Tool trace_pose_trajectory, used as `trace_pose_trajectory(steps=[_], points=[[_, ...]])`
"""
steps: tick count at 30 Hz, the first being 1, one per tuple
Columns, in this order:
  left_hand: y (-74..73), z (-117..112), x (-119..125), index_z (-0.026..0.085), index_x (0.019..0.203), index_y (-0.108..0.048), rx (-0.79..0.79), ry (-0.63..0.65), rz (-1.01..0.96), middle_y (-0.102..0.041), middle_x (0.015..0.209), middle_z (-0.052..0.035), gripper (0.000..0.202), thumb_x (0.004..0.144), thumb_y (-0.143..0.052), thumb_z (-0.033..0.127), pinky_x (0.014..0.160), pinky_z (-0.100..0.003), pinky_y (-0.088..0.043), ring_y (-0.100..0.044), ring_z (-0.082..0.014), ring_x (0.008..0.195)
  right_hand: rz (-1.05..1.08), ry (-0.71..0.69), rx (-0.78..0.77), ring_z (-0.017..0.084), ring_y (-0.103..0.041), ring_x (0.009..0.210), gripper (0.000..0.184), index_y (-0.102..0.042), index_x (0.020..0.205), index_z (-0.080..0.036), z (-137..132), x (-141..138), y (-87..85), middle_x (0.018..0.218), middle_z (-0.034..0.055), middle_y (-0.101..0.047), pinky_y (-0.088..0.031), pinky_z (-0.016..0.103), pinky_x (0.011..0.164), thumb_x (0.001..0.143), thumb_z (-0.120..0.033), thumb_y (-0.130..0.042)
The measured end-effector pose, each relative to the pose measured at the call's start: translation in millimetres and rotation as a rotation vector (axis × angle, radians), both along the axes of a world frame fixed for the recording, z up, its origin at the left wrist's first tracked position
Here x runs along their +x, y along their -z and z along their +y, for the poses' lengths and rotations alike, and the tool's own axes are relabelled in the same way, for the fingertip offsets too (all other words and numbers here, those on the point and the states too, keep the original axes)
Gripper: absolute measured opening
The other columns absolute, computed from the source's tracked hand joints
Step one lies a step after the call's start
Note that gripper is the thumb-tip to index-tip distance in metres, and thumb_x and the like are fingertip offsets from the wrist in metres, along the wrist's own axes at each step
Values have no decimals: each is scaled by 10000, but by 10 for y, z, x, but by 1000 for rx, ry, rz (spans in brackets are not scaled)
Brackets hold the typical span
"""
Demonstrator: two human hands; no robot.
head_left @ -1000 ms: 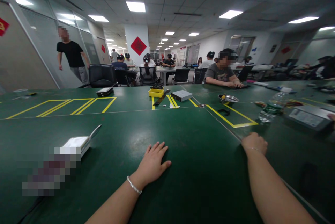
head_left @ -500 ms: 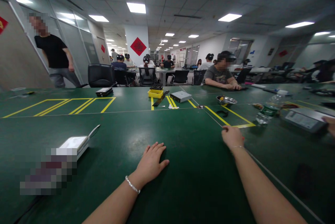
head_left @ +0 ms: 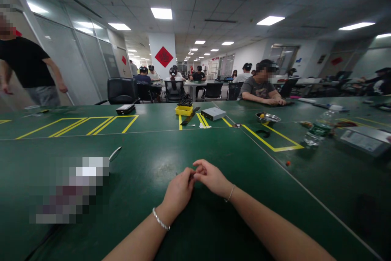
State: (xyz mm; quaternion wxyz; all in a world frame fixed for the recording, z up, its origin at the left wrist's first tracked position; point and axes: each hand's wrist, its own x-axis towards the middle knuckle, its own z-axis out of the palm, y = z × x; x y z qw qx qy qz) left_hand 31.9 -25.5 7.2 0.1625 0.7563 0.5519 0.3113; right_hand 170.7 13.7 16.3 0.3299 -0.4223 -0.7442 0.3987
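Above the green table (head_left: pixel 146 228), my left hand (head_left: pixel 179 189) and my right hand (head_left: pixel 213 177) meet in front of me. The fingers of my left hand are curled inward, with the thumb up against the other hand. My right hand is bent over with its thumb and fingertips pinched together. A small dark bit shows between the fingertips, too small and covered to name. To the right of my hands, a small orange piece (head_left: pixel 288 163) lies on the table near a seam.
On the left a pixelated device with a white cable (head_left: pixel 115 153) lies on the table. Farther back are a yellow tray (head_left: pixel 183 111), a grey metal box (head_left: pixel 213 113), a metal bowl (head_left: pixel 269 118) and a water bottle (head_left: pixel 317 130). A person (head_left: pixel 259 84) sits opposite.
My right hand has moved left from the table seam to meet my left hand. My left hand, flat and spread before, has curled its fingers. A person at far left has walked further left.
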Motion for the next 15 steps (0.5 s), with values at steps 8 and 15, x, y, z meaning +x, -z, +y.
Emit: trace_pose_trajectory(steps=[8,15], points=[[38,114,-94,203,965,-461,-199,-39,-308,-609,857,-25,238,788,-349,315,669,-267,-411,-571,-137,712,-852,826,346,275,-286,1147,403,-461,1117,-130,604,1634,26,1202,154,-392,-215,425,916,748,-282,-401],[56,122,-87,214,1043,-421,-238,-40,-387,-603,948,-25,288,777,-366,307,717,-272,-410,-572,-129,752,-971,1061,-54,293,-394,1066,443,-460,1127,-79,655,2562,331,1118,213,-446,-336,414,812,774,-278,-283]])
